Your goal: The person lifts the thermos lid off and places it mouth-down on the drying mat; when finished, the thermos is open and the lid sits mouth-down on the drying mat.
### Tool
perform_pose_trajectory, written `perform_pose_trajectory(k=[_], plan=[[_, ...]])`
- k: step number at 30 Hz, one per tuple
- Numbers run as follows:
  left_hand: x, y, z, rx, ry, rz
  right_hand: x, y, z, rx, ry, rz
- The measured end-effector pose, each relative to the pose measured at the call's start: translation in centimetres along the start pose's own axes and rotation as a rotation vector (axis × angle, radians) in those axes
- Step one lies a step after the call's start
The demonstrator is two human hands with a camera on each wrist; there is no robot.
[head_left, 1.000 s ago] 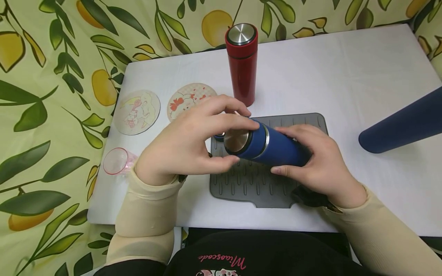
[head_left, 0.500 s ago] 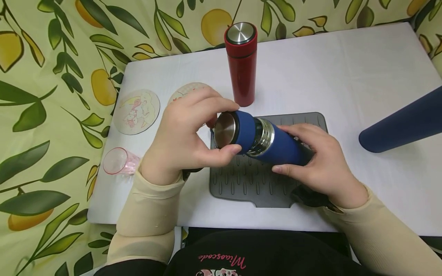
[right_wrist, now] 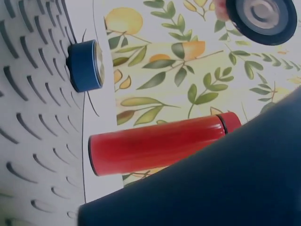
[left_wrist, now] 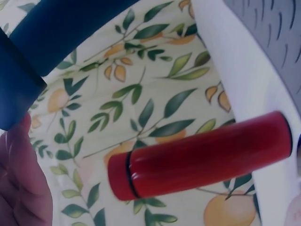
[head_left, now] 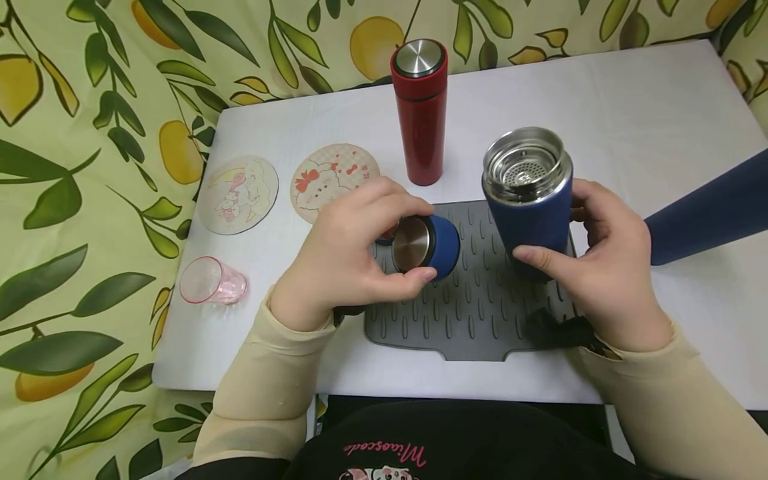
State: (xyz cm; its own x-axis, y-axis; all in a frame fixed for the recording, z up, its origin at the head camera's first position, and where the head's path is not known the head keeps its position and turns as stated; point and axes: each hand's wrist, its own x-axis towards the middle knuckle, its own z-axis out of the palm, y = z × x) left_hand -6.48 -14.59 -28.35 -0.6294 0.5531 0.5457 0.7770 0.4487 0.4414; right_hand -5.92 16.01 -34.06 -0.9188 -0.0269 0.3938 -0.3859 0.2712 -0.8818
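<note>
Between thumb and fingers, the left hand [head_left: 342,260] pinches a blue lid [head_left: 445,247] with a steel top, above the left part of the grey ridged mat [head_left: 474,320]. The right hand [head_left: 618,267] grips a blue bottle [head_left: 531,223] by its side, tilted slightly, its mouth uncovered and a steel strainer [head_left: 525,172] visible inside. Lid and bottle are apart. In the right wrist view the lid's underside [right_wrist: 263,16] shows at the top, and the bottle [right_wrist: 211,188] fills the lower right. Fingers [left_wrist: 23,174] touch blue at the left wrist view's left edge.
A red bottle [head_left: 423,133] stands behind the mat. To the left are two round coasters [head_left: 239,195] [head_left: 330,180] and a pink glass [head_left: 225,283]. Another blue bottle [head_left: 714,210] is at the right edge. A small blue cap [right_wrist: 84,66] sits on the mat.
The lid has come off the bottle. The right hand has moved the bottle right and tipped it more upright; the left hand keeps the lid, slightly further right than half a second ago.
</note>
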Motion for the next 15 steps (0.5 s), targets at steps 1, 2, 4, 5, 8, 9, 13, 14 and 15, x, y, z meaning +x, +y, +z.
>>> perform_pose_trajectory(k=[1, 2, 4, 5, 8, 9, 13, 14, 15], plan=[[0.0, 0.0, 0.3, 0.006, -0.016, -0.005, 0.1, 0.0, 0.0, 0.013, 0.019, 0.008], [-0.1, 0.0, 0.6, 0.016, -0.032, -0.011, 0.3, 0.0, -0.1, 0.023, 0.036, 0.011], [-0.1, 0.0, 1.2, 0.040, -0.064, -0.021, 0.7, 0.0, 0.0, 0.080, 0.084, 0.016], [-0.2, 0.0, 1.5, 0.054, -0.082, -0.028, 1.0, 0.1, 0.0, 0.117, 0.111, 0.018], [-0.2, 0.1, 2.4, 0.087, -0.134, -0.051, 1.8, 0.2, 0.0, 0.224, 0.167, 0.003], [-0.2, 0.1, 2.6, 0.093, -0.150, -0.057, 2.1, 0.3, 0.0, 0.252, 0.183, -0.004], [-0.1, 0.0, 3.6, 0.102, -0.203, -0.076, 3.2, 0.5, 0.0, 0.327, 0.230, 0.009], [0.0, -0.1, 3.9, 0.105, -0.216, -0.081, 3.5, 0.5, 0.0, 0.338, 0.241, 0.010], [0.0, -0.1, 4.1, 0.108, -0.231, -0.088, 3.9, 0.4, 0.1, 0.362, 0.258, 0.024]])
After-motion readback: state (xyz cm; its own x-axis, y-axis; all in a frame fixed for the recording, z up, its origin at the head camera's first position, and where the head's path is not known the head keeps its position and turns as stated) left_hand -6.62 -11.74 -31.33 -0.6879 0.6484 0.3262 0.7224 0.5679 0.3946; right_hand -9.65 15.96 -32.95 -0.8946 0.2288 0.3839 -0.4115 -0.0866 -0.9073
